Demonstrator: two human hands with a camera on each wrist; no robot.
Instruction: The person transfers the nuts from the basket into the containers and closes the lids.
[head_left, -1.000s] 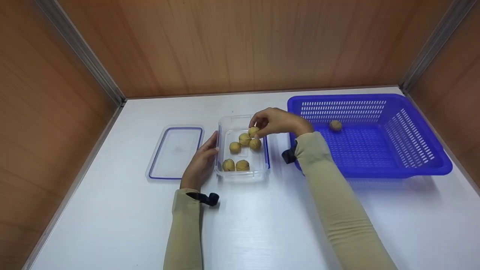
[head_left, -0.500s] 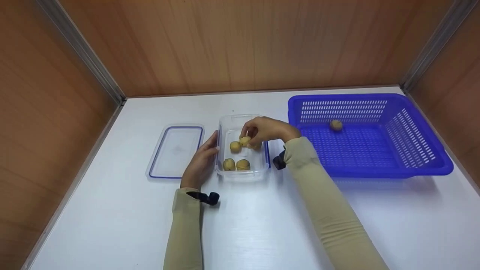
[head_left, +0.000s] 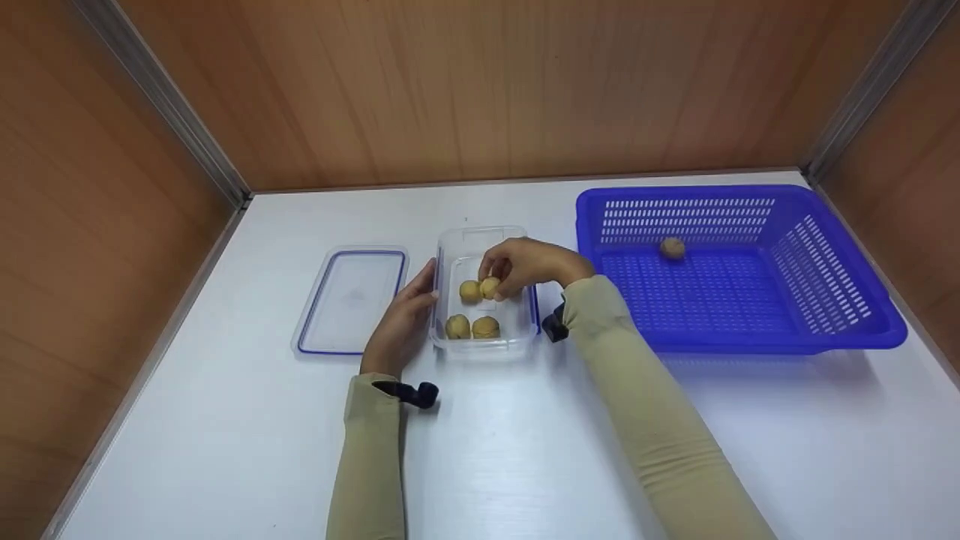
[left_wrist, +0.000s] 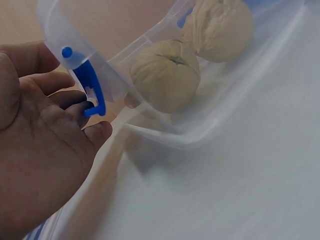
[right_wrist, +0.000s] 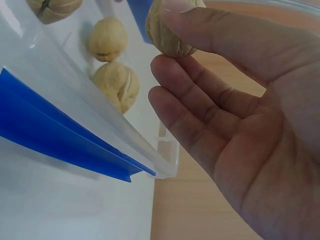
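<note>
A clear plastic container [head_left: 450,255] sits mid-table with several walnuts in it. My right hand [head_left: 525,264] hovers over its middle and pinches a walnut [head_left: 490,286] between thumb and fingertips; the right wrist view shows that walnut [right_wrist: 172,30] above the container's floor. Loose walnuts [right_wrist: 116,85] lie below it, and part of the container is hidden under the hand. My left hand [head_left: 401,319] rests with straight fingers against the container's left wall, beside its blue clip [left_wrist: 91,92]. Two walnuts [left_wrist: 167,75] lie at the near end.
The container's lid [head_left: 350,300] lies flat to the left of my left hand. A blue perforated basket [head_left: 825,315] stands at the right with one walnut [head_left: 673,247] in it. Wooden walls close off the back and both sides.
My right hand has moved left and down into the container with the walnut in its grip, now covering some of the walnuts. The left hand has stayed against the container.
</note>
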